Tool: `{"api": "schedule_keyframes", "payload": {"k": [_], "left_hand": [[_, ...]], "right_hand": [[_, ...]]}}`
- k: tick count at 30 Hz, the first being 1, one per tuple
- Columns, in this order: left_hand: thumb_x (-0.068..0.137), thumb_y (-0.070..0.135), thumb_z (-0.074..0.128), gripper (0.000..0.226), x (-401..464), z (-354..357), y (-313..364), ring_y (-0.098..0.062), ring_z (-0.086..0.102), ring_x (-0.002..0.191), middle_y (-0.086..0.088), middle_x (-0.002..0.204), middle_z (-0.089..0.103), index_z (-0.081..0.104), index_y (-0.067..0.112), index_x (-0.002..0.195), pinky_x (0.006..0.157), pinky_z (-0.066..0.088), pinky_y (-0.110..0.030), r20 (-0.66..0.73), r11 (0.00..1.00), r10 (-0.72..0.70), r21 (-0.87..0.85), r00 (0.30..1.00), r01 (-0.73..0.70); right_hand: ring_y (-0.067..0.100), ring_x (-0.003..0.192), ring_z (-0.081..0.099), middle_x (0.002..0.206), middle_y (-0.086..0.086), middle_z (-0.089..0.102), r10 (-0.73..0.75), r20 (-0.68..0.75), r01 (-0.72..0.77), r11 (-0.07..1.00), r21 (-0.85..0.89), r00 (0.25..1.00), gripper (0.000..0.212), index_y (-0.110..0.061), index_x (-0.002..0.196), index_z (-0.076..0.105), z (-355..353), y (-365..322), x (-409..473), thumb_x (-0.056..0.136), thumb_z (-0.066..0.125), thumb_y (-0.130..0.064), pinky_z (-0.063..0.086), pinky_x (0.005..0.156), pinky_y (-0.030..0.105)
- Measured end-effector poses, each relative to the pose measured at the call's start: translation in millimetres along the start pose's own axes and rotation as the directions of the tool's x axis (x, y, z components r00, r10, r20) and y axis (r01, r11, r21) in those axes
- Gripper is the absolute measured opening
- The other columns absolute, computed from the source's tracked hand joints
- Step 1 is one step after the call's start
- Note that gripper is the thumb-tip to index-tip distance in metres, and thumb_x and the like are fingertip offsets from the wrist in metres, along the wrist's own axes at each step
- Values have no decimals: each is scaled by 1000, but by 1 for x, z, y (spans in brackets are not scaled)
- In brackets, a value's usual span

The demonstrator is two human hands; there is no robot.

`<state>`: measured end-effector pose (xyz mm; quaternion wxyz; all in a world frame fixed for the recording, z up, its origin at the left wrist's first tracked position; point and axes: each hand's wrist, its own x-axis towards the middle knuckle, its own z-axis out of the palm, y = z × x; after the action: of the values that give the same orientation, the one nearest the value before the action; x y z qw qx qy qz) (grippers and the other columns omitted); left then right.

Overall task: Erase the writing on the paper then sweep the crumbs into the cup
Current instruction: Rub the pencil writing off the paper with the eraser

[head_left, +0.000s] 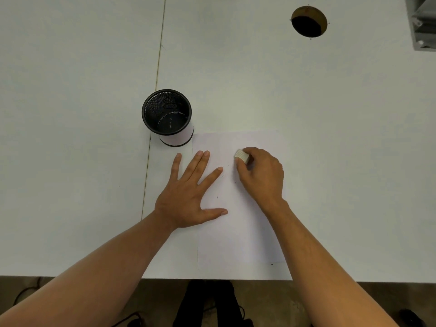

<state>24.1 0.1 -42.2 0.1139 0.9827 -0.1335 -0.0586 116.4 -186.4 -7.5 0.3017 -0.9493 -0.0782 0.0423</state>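
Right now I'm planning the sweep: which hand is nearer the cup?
Left. The left hand lies flat just below the cup; the right hand, gripping the eraser, is farther right.

One sheet of paper (240,227), one black mesh cup (168,118), one white eraser (241,156), two hands, left hand (188,197) and right hand (262,173), a few dark crumbs (217,197), one white bench (70,114), one round cable hole (309,21).
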Motion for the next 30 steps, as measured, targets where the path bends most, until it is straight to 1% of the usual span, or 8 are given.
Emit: {"api": "schedule_keyframes", "payload": {"k": [4,9,11,14,20,24,27,30], "left_hand": [[85,87,32,97,0,0,0,-28,2,156,-17,168,8,23,25,159,120,6,-68,-22,1000,18,-8,1000,-18],[84,88,31,96,0,-1,0,-28,0,156,-16,168,6,23,28,159,120,4,-67,-1,1000,7,-4,1000,-7],[84,87,30,96,0,-1,0,-28,1,156,-17,168,6,23,28,159,120,5,-68,-3,1000,7,-6,1000,-7],[84,87,31,96,0,-1,0,-29,2,156,-18,168,8,24,26,159,119,7,-69,-10,1000,12,-7,1000,-12],[84,87,32,97,0,-1,1,-28,0,156,-16,168,5,23,27,159,120,4,-67,4,1000,3,-5,1000,-3],[84,87,31,97,0,-1,1,-29,1,156,-16,168,6,24,26,159,120,5,-68,-3,1000,6,-12,1000,-6],[84,87,30,97,0,-1,1,-29,2,156,-16,168,6,23,26,159,120,5,-68,1,1000,8,-15,1000,-8],[84,88,29,96,0,-1,0,-28,1,156,-16,168,6,22,27,159,120,5,-67,7,1000,4,-7,1000,-4]], "right_hand": [[11,74,62,90,-5,70,-128,105,129,992,0,986,25,-20,105,68,4,-3,-22,90,60,-39,45,62,22],[14,76,63,90,-3,69,-10,7,10,999,-39,1000,23,-19,105,68,-8,10,-4,90,60,-35,42,63,23],[15,78,64,93,-1,70,-42,11,42,999,-24,999,24,-17,107,68,-6,5,-9,91,60,-33,44,66,23],[15,79,64,94,0,71,-145,92,150,988,-46,985,25,-16,108,68,-1,-2,-24,92,60,-34,44,65,22],[18,77,64,89,-1,70,-67,2,67,993,-95,998,20,-18,103,70,-7,8,-19,90,61,-32,46,61,26],[17,81,65,94,0,71,-159,67,162,985,-55,985,24,-16,107,69,-3,-2,-10,90,62,-32,51,67,29],[16,81,64,94,-2,71,-167,131,180,979,-92,977,26,-19,110,68,-3,1,-5,91,59,-36,48,67,26],[16,76,63,88,-4,70,-70,55,75,992,-99,996,23,-21,104,69,-12,14,-5,91,59,-37,47,63,27]]}}
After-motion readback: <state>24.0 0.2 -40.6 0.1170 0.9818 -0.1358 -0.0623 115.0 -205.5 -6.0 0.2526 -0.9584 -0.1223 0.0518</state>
